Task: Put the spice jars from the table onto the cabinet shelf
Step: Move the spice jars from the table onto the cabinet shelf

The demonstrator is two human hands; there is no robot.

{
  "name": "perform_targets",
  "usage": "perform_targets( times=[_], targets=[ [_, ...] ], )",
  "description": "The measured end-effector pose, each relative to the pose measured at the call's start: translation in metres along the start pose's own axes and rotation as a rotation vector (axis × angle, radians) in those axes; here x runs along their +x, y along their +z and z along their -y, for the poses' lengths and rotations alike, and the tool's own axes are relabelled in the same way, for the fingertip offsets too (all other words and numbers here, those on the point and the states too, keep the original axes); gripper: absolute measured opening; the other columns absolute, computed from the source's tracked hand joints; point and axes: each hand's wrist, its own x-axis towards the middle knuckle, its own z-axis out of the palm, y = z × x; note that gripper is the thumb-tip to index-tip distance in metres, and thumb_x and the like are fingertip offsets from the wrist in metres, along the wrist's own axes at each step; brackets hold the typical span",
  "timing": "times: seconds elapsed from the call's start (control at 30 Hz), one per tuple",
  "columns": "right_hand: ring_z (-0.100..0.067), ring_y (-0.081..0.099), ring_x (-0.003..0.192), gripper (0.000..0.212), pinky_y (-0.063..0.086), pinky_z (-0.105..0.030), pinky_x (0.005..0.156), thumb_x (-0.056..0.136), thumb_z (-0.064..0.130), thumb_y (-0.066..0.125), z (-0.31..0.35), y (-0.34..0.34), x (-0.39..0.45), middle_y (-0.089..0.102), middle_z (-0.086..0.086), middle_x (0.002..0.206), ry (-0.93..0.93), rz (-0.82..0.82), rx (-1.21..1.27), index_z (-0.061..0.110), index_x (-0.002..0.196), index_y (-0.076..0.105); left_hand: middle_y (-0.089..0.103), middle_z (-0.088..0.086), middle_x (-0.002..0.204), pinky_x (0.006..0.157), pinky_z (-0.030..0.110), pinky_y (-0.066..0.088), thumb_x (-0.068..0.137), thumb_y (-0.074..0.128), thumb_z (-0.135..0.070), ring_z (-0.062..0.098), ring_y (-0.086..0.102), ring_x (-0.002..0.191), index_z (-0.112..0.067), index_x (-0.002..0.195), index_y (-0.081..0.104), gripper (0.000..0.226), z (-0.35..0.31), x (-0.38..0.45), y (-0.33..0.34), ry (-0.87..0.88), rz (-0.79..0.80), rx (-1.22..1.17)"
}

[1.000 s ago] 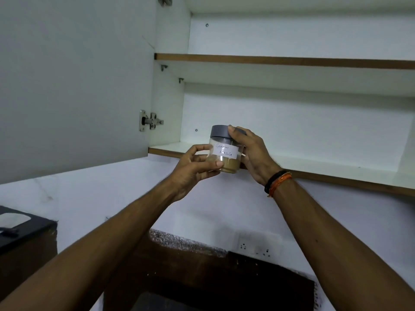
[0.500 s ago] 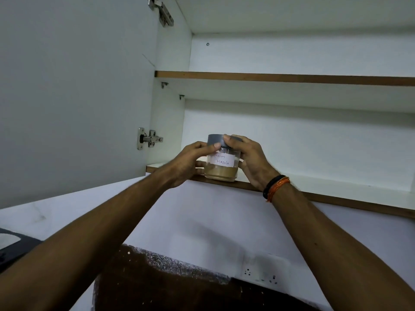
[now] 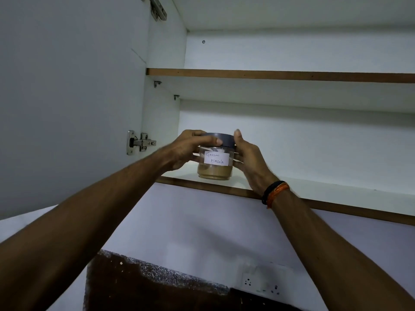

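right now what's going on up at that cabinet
A person is setting a spice jar on the lower shelf of an open cabinet. The left hand and right hand hold it from either side, fingers up by its grey lid. The jar is upright near the shelf's front left corner, its base at or on the shelf. Its label reads "Garam Masala". The upper shelf shows nothing on it from here.
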Motion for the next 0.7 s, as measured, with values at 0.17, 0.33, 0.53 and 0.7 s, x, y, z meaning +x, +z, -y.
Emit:
perform_targets(
  times=[0.17, 0.33, 0.53, 0.7],
  targets=[
    [-0.027, 0.064, 0.087, 0.047, 0.047, -0.035, 0.074, 0.103, 0.055, 0.033, -0.034, -0.026, -0.015, 0.071, -0.004, 0.088, -0.228, -0.184, -1.009, 0.022, 0.081, 0.058, 0.068, 0.010, 0.108, 0.081, 0.038, 0.055, 0.083, 0.075, -0.018, 0.028, 0.065, 0.103, -0.009, 0.112, 0.065, 0.032, 0.017, 0.013, -0.011, -0.053, -0.029, 0.023],
    [-0.024, 0.062, 0.068, 0.058, 0.051, -0.034, 0.065, 0.101, 0.057, 0.030, -0.051, -0.024, -0.018, 0.066, -0.001, 0.069, -0.310, -0.177, -1.346, 0.020, 0.070, 0.063, 0.066, 0.012, 0.111, 0.081, 0.038, 0.054, 0.084, 0.074, -0.016, 0.028, 0.064, 0.103, -0.009, 0.114, 0.063, 0.033, 0.034, 0.031, -0.017, -0.087, -0.064, 0.003],
    [-0.020, 0.043, 0.048, 0.057, 0.029, -0.027, 0.050, 0.100, 0.055, 0.036, -0.057, -0.017, -0.019, 0.057, 0.000, 0.053, -0.467, -0.290, -1.470, 0.021, 0.058, 0.056, 0.063, 0.009, 0.119, 0.093, 0.043, 0.054, 0.084, 0.073, -0.010, 0.028, 0.062, 0.107, -0.011, 0.129, 0.056, 0.048, 0.054, 0.057, -0.038, -0.116, -0.082, 0.015],
    [-0.019, 0.037, 0.037, 0.057, 0.025, -0.024, 0.044, 0.097, 0.046, 0.047, -0.063, -0.016, -0.016, 0.045, 0.002, 0.041, -0.535, -0.373, -1.487, 0.019, 0.047, 0.045, 0.066, 0.007, 0.115, 0.087, 0.036, 0.054, 0.083, 0.069, 0.002, 0.024, 0.060, 0.107, -0.004, 0.116, 0.068, 0.034, 0.070, 0.079, -0.052, -0.068, -0.127, 0.066]
  ],
)
